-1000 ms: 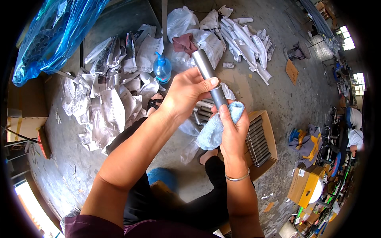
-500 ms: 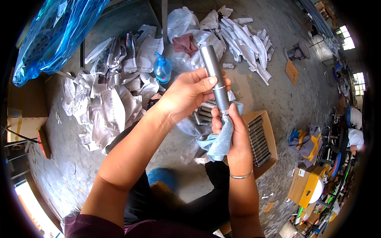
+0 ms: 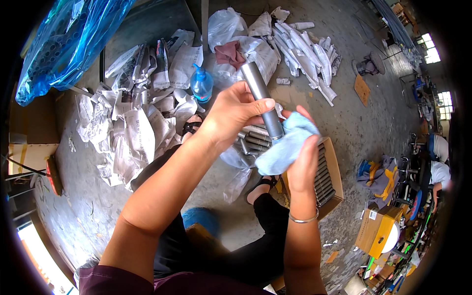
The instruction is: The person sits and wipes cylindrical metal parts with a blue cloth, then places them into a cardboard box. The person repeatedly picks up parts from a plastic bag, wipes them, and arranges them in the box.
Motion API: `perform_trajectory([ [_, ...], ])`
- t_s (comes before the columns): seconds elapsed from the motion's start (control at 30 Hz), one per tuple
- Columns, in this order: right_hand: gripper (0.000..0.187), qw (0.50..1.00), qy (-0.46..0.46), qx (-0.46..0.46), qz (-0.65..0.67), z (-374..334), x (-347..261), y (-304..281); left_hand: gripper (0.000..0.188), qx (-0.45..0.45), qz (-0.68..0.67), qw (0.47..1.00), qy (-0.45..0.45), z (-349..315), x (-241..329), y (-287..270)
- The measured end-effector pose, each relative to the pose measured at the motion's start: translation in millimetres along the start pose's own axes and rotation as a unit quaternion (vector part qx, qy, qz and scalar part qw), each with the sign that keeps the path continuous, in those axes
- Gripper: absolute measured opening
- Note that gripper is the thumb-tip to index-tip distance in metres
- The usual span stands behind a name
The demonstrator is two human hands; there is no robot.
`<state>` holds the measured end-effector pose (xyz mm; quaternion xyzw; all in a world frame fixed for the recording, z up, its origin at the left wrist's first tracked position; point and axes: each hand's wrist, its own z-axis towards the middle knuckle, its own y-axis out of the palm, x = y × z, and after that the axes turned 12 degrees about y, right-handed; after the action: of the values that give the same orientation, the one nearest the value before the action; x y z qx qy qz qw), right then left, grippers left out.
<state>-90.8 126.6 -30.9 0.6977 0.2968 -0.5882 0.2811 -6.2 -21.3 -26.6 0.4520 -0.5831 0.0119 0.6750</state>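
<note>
My left hand (image 3: 235, 110) grips a smooth grey metal cylinder (image 3: 255, 83) around its middle, thumb laid across the front. The cylinder is tilted, its upper end leaning away to the left. Below, its lower end meets a light blue cloth (image 3: 285, 147) that my right hand (image 3: 304, 160) holds. The cloth covers the palm, with fingertips showing beyond its upper edge and the thumb on the near side. Under my hands, several similar metal cylinders (image 3: 256, 142) lie in a pile, partly hidden. To their right, a cardboard box (image 3: 335, 184) holds rows of dark grey cylinders (image 3: 323, 179).
Crumpled newspaper (image 3: 137, 132) covers the floor at left, beside a blue pump bottle (image 3: 201, 86). Farther off lie plastic bags (image 3: 226, 29), a dark red cloth (image 3: 229, 54) and paper-wrapped rolls (image 3: 309, 54). Blue-wrapped material (image 3: 73, 44) stands upper left. Another person (image 3: 440, 174) is at far right.
My right hand has let go of the cylinder's lower end and opened out, spreading the cloth. The cylinder has shifted slightly left and down in my left hand.
</note>
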Motion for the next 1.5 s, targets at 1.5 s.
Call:
perform_trajectory([
  [1.5,0.031,0.848,0.318,-0.132,0.404,-6.8,14.5,6.0,0.035,-0.221,0.006,0.975,0.021,-10.3,-10.1,6.4],
])
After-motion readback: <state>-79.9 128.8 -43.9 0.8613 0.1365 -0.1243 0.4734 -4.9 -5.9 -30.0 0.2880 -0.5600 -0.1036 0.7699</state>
